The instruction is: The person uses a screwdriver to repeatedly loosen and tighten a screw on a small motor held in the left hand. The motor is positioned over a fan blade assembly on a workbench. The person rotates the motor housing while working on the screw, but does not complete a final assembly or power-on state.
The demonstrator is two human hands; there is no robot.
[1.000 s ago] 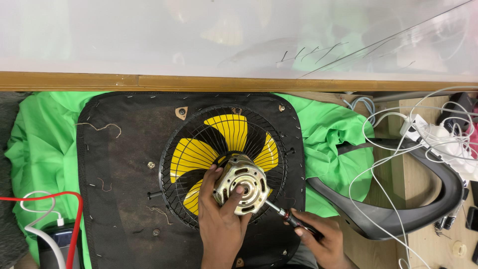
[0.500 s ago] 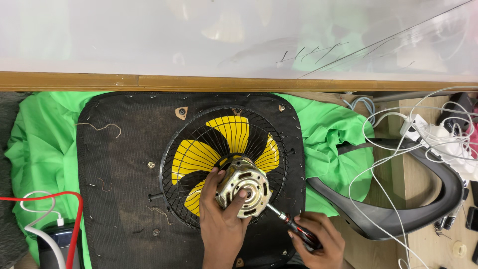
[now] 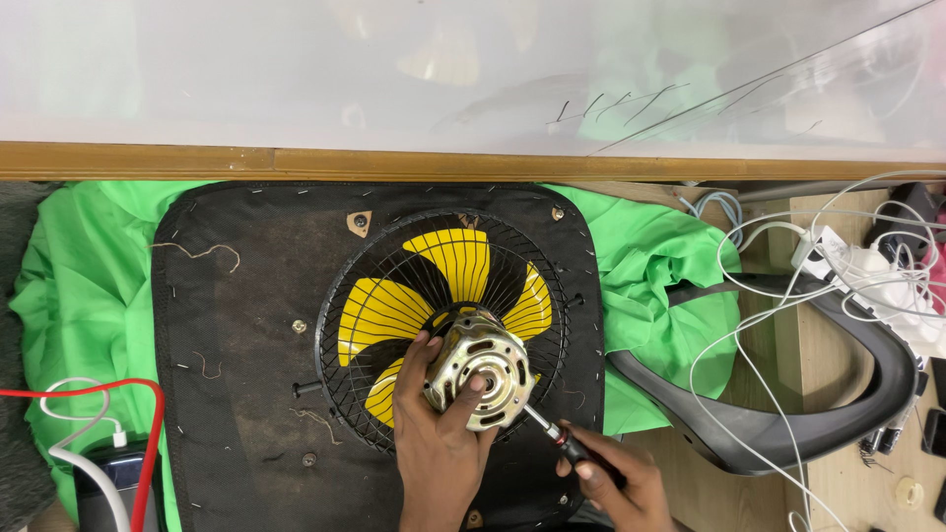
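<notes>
The left hand [image 3: 439,448] is closing around the fan motor [image 3: 480,369], with the fingers curling on its side at 9 o'clock and the thumb pressing on its round top face. The right hand [image 3: 616,483] is gripping the dark handle of a screwdriver [image 3: 562,443], and the thin shaft is pointing toward 10 o'clock, with the tip touching the lower edge of the motor.

The motor is sitting at the centre of a round black wire guard [image 3: 340,335], above the yellow blades [image 3: 448,261]. It seems a heavy, stiff metal piece, so I judge that the grip around its body is the good place. The blades look like thin plastic and the wires can bend, so these are poor places for holding.

The guard is lying on a black padded board [image 3: 227,325], which is resting on a green cloth [image 3: 79,296]. At 3 o'clock a curved black plastic part [image 3: 867,394] and loose white cables [image 3: 788,325] are lying on the wooden table [image 3: 808,355]. At 8 o'clock a red cable [image 3: 148,433] is bending beside a dark device [image 3: 103,493].
</notes>
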